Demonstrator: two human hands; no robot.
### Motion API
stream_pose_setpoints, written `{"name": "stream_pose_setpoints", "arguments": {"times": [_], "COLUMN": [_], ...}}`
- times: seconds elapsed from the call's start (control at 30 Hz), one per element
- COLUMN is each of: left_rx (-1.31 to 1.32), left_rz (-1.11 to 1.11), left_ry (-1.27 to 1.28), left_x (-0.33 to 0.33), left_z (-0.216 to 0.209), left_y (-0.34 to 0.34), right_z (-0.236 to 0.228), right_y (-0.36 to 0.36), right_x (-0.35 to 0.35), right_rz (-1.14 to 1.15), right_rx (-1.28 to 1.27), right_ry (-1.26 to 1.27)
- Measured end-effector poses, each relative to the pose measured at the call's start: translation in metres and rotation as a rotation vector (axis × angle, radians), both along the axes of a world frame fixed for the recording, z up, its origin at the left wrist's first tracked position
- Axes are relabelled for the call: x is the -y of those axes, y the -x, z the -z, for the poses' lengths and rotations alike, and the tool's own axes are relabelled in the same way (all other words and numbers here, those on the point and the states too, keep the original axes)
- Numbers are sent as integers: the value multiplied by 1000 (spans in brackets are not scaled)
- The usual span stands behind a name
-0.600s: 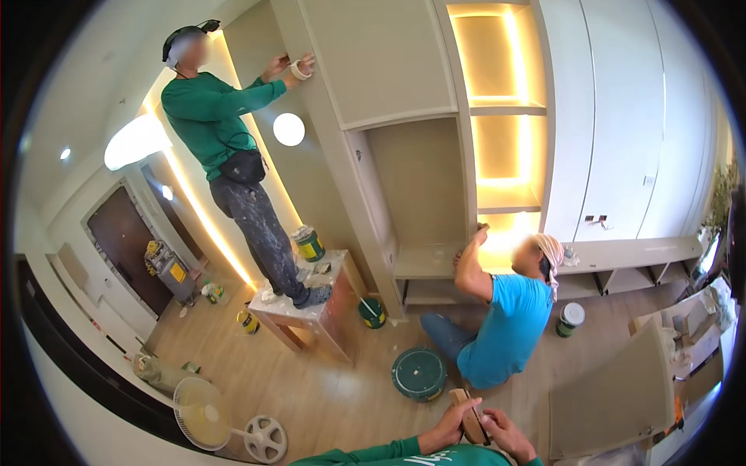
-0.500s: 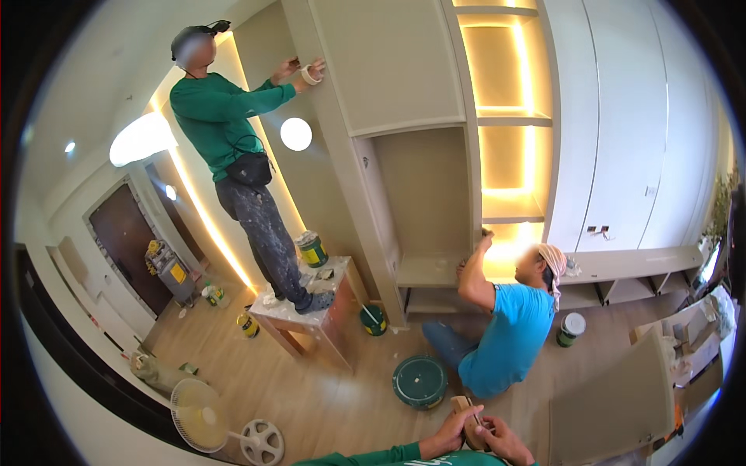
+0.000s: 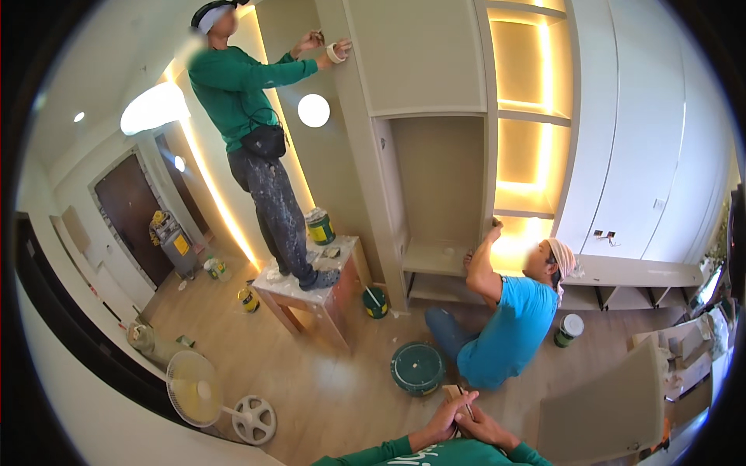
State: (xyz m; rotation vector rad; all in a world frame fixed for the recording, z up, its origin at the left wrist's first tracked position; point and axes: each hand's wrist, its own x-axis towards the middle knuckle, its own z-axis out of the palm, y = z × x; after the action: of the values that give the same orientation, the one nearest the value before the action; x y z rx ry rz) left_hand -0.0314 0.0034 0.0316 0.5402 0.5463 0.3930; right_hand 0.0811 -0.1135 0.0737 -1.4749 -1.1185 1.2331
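Low in the middle, my left hand (image 3: 439, 423) is closed round a pale wooden piece (image 3: 453, 394), whose kind I cannot make out. My right hand (image 3: 483, 429) presses in from the other side, its fingers curled against the same piece, with a thin dark stick or edge (image 3: 465, 407) showing between the two hands. Fingers cover most of the held piece. Just beyond my hands stands a round green lidded bucket (image 3: 418, 368). A co-worker in a blue shirt (image 3: 505, 334) sits on the floor by it, working at the lit shelves (image 3: 528, 155).
Another co-worker in green (image 3: 249, 85) stands on a low wooden bench (image 3: 342, 299), with a paint can (image 3: 319, 227) on it. A floor fan (image 3: 194, 388) is at lower left. A loose panel (image 3: 598, 396) lies at lower right. Small paint cans (image 3: 569, 330) stand on the floor.
My view has shifted, so the room sits further right and higher. My hands have drawn together, hiding more of the wooden piece. Both co-workers keep their places.
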Motion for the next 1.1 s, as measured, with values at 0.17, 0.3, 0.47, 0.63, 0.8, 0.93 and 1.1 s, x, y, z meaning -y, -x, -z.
{"name": "stream_pose_setpoints", "arguments": {"times": [0.17, 0.3, 0.47, 0.63, 0.8, 0.93, 1.1], "left_rx": [30, 9, 7, 12, 53, 72, 95], "left_rz": [57, 68, 155, 96, 72, 22, -117], "left_ry": [1, -20, -31, -23, -9, 12, 123], "left_x": [-2, 1, -5, -3, -8, -1, 2], "left_z": [-16, -25, 1, -6, -21, -25, -22], "left_y": [0, 8, 20, 35, 35, 41, 51], "right_z": [-39, -58, -42, -39, -46, -49, -21], "right_y": [-2, -1, -2, 3, 4, 10, 4], "right_x": [0, -1, 0, -6, -10, -5, -7], "right_rz": [21, 24, -12, -42, -7, 14, 82], "right_rx": [169, 161, 268, 327, 274, 234, 139], "right_ry": [59, 161, 18, -96, 98, 62, 50]}}
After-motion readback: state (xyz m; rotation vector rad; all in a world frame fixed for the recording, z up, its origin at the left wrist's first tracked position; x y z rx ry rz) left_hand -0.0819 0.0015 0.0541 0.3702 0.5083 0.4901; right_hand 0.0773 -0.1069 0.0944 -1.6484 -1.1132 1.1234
